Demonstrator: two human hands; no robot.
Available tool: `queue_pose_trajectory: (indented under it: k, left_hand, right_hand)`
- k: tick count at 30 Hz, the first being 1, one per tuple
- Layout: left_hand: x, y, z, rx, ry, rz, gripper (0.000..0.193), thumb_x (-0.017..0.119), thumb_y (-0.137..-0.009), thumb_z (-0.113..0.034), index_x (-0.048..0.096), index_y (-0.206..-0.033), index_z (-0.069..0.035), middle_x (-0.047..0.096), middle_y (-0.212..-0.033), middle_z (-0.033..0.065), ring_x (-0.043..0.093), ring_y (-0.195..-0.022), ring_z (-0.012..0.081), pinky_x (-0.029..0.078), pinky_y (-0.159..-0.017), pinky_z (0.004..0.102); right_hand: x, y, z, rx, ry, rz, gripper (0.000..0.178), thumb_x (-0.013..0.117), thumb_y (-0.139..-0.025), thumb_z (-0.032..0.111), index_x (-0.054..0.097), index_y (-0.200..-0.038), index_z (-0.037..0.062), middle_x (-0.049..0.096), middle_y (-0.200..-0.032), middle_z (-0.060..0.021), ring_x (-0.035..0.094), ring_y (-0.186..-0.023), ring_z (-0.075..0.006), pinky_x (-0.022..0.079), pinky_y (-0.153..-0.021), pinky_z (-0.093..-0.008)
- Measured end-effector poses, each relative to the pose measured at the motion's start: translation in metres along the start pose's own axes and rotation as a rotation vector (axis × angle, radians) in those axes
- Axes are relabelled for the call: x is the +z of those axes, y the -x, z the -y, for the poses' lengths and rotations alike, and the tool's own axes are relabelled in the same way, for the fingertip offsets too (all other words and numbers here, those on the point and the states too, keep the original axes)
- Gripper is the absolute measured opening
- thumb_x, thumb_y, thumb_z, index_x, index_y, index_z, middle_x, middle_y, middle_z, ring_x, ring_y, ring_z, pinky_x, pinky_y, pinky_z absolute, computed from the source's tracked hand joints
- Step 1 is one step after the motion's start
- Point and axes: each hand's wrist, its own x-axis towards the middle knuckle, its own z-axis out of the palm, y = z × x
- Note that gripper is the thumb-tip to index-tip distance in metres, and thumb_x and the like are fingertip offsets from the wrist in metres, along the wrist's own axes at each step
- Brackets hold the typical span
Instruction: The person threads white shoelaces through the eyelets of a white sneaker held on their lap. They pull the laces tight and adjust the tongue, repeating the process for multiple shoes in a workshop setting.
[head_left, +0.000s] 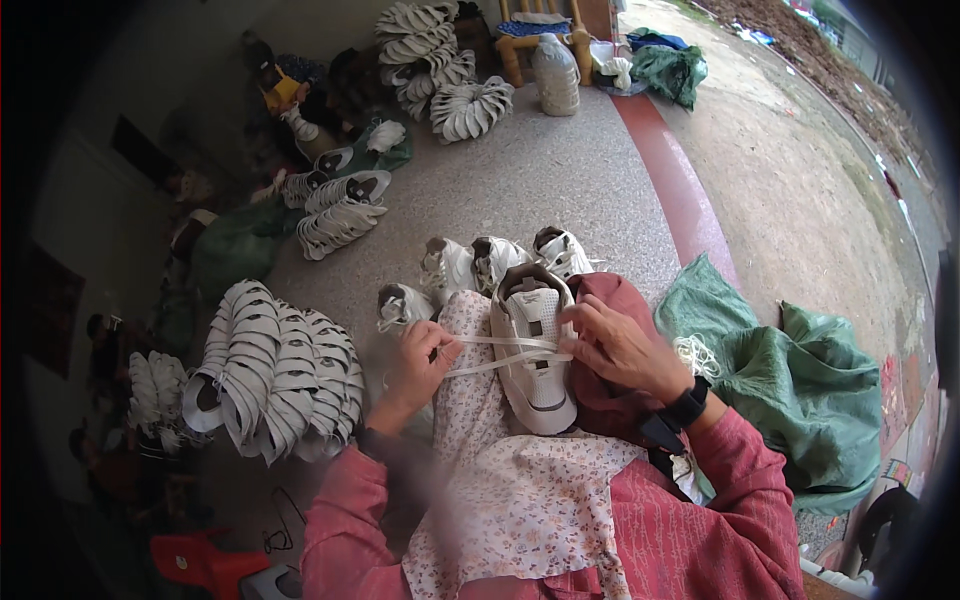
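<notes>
A white sneaker [540, 392] rests on my lap over a floral apron [530, 475], its toe toward me. White shoelaces [500, 342] stretch sideways from the sneaker. My left hand [422, 365], left of the sneaker, is closed with the fingers pinching the lace ends. At the sneaker's right side, my right hand [622, 345] is closed on the lace, thumb and forefinger close to the upper. Part of the lace there is hidden by the fingers.
Several white sneakers [497, 262] stand on the floor ahead. Stacked shoe uppers [285, 375] lie at left, more [472, 108] farther back. A green sack [810, 400] with a bundle of laces [697, 355] is at right. People sit at far left, near a red stool [195, 562].
</notes>
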Motion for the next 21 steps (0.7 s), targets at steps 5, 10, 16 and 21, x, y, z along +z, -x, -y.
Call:
queue_pose_trajectory:
  k: [5, 10, 16, 21]
  left_hand:
    - [0.016, -0.007, -0.013, 0.046, 0.028, 0.139, 0.036, 0.063, -0.096, -0.041, 0.069, -0.085, -0.007, 0.058, -0.091, 0.0049, 0.051, -0.094, 0.0242, 0.036, -0.092, 0.0367]
    - [0.017, -0.016, -0.016, 0.052, 0.041, 0.361, 0.036, 0.067, -0.091, -0.046, 0.073, -0.083, -0.012, 0.057, -0.089, 0.0019, 0.049, -0.096, 0.0215, 0.03, -0.095, 0.0388]
    - [0.016, -0.027, 0.001, -0.009, 0.171, 0.391, 0.035, 0.068, -0.092, -0.043, 0.066, -0.078, -0.011, 0.054, -0.087, -0.0009, 0.049, -0.093, 0.0181, 0.028, -0.099, 0.0369]
    - [0.01, -0.031, 0.004, -0.165, 0.242, 0.402, 0.024, 0.077, -0.087, -0.031, 0.066, -0.086, -0.01, 0.056, -0.091, 0.0025, 0.053, -0.095, 0.0216, 0.035, -0.097, 0.0366]
  right_hand:
    - [0.014, 0.013, -0.016, -0.142, 0.114, 0.045, 0.029, 0.073, -0.088, 0.023, 0.063, -0.11, 0.0082, 0.054, -0.099, -0.0111, 0.055, -0.091, -0.0284, 0.046, -0.078, -0.0402]
    - [0.009, 0.001, -0.012, -0.03, -0.225, 0.154, 0.017, 0.074, -0.085, 0.011, 0.065, -0.099, 0.0061, 0.052, -0.098, -0.0071, 0.054, -0.091, -0.0204, 0.045, -0.077, -0.0339]
    - [0.035, 0.006, -0.029, 0.104, -0.302, -0.079, 0.018, 0.073, -0.085, 0.003, 0.064, -0.101, 0.0028, 0.056, -0.091, -0.003, 0.056, -0.079, -0.0126, 0.046, -0.068, -0.0268]
    - [0.05, 0.008, -0.027, 0.187, -0.355, -0.27, 0.016, 0.072, -0.085, -0.002, 0.066, -0.099, 0.0024, 0.065, -0.088, -0.0034, 0.061, -0.075, -0.009, 0.051, -0.068, -0.0247]
